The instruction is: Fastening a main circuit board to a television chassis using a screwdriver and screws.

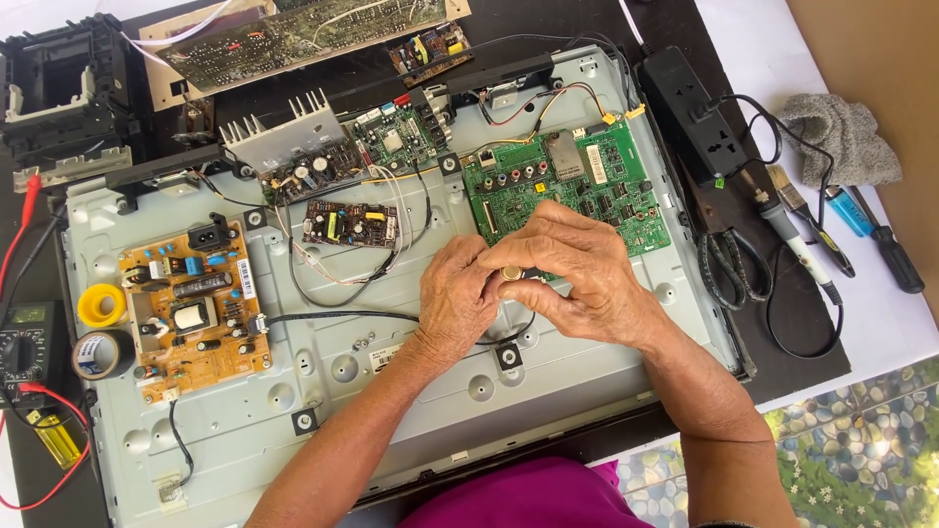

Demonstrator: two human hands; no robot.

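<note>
My left hand point(455, 303) and my right hand point(577, 274) meet over the grey metal back panel point(391, 391) of an opened flat screen. Together their fingertips pinch a small round brass-coloured part point(512, 273), just below the green main circuit board point(567, 181). The right hand covers the board's lower edge. A black cable point(333, 316) runs from under my left hand to the tan power board point(191, 308) at the left.
A small dark board point(350, 224) and a finned heat-sink board point(293, 147) lie at the panel's top. Left: multimeter point(24, 342), tape roll point(101, 354), solder spool point(101, 304), yellow lighter point(54, 437). Right: black power strip point(690, 112), soldering iron point(792, 235), grey cloth point(841, 137), screwdriver point(885, 244).
</note>
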